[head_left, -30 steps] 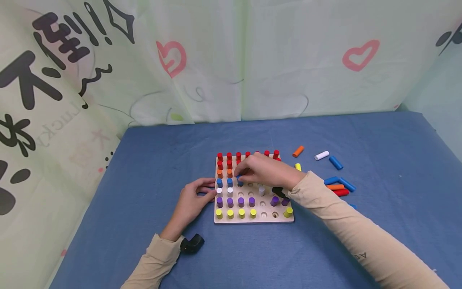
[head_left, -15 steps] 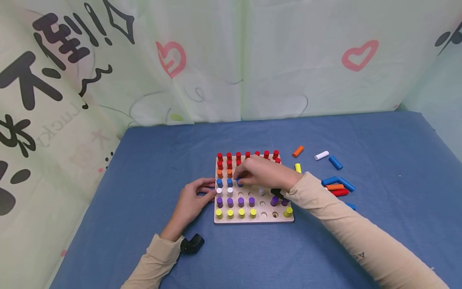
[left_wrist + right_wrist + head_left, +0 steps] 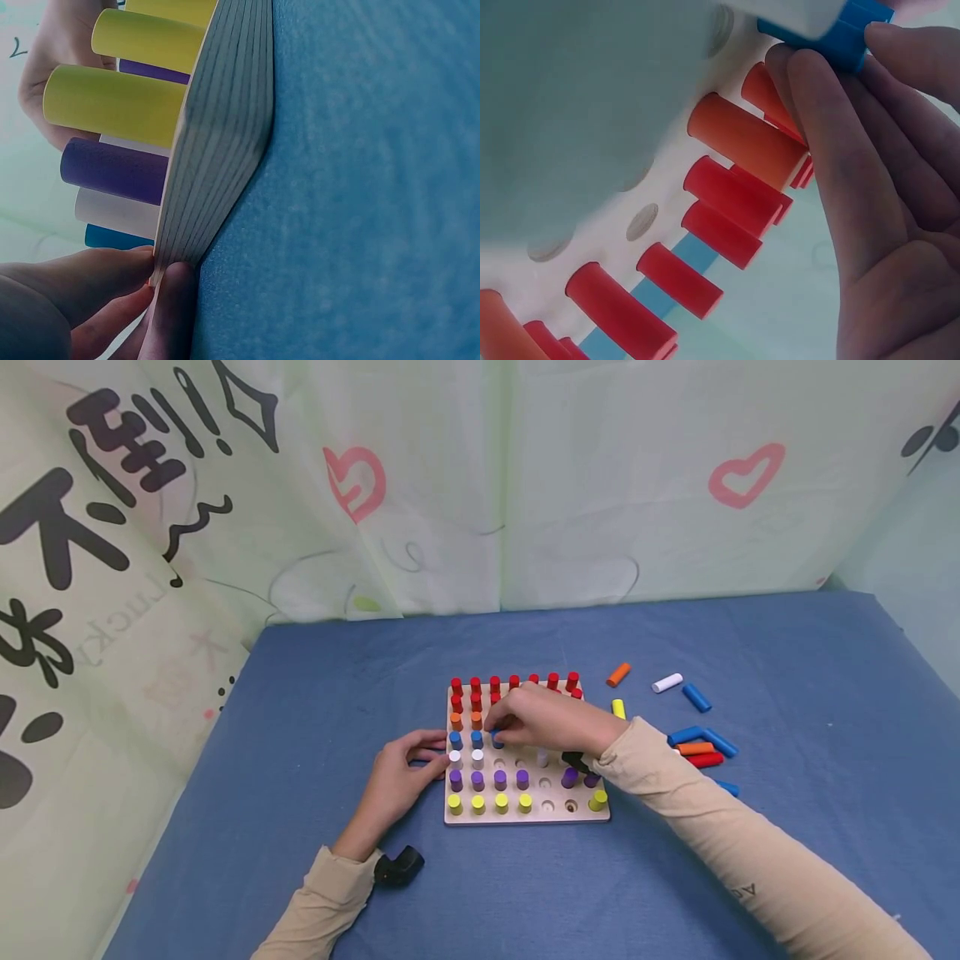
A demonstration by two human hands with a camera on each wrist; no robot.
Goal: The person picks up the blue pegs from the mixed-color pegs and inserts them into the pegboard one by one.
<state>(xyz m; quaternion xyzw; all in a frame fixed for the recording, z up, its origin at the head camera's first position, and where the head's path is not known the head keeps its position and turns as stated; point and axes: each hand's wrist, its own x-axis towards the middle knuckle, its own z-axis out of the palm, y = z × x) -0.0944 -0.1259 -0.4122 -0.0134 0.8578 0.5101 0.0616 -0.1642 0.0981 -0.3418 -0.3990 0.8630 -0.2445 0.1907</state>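
A wooden pegboard (image 3: 480,818) bears upright round pegs in red, orange, blue, white, purple and yellow rows. My right hand (image 3: 551,718) pinches a blue peg (image 3: 847,34) between thumb and fingers. This peg stands at a hole beside two blue pegs (image 3: 467,740); how deep it sits cannot be told. My left hand (image 3: 401,777) touches the board's left edge with its fingertips and thumb, seen close in the left wrist view at the layered wood edge (image 3: 225,112). The right hand and forearm hide part of the board's middle and right side.
Loose pegs lie on the blue cloth right of the board: an orange peg (image 3: 618,674), a white peg (image 3: 667,682), a yellow peg (image 3: 618,708), a red peg (image 3: 705,760) and several blue ones (image 3: 697,697). A printed curtain (image 3: 600,510) hangs behind the table.
My right hand has lowered the blue peg slightly at its hole and then held it there. The left hand stays at the board's edge.
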